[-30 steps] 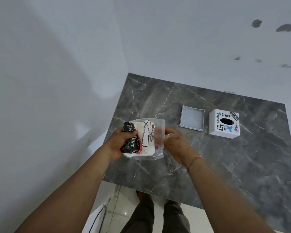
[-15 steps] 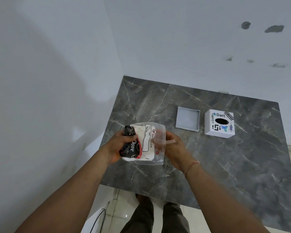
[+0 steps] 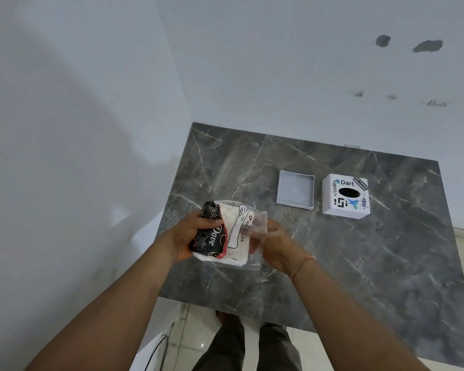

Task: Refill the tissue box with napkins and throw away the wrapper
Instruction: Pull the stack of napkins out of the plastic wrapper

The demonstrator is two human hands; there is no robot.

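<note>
left hand [image 3: 188,238] clamped round the black-printed end of the clear plastic napkin pack [image 3: 228,235], right hand [image 3: 277,243] pinching its loose open flap, above the grey marble table [image 3: 386,263], beyond sit a shallow white square lid [image 3: 295,193], white stickered tissue box [image 3: 345,196] beside it

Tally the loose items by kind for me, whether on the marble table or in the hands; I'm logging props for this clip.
Napkin pack in clear wrapper, held by left hand and right hand: 1
White tissue box with stickers, on the table: 1
Grey square tray-like lid, beside the box: 1
Total: 3
</note>
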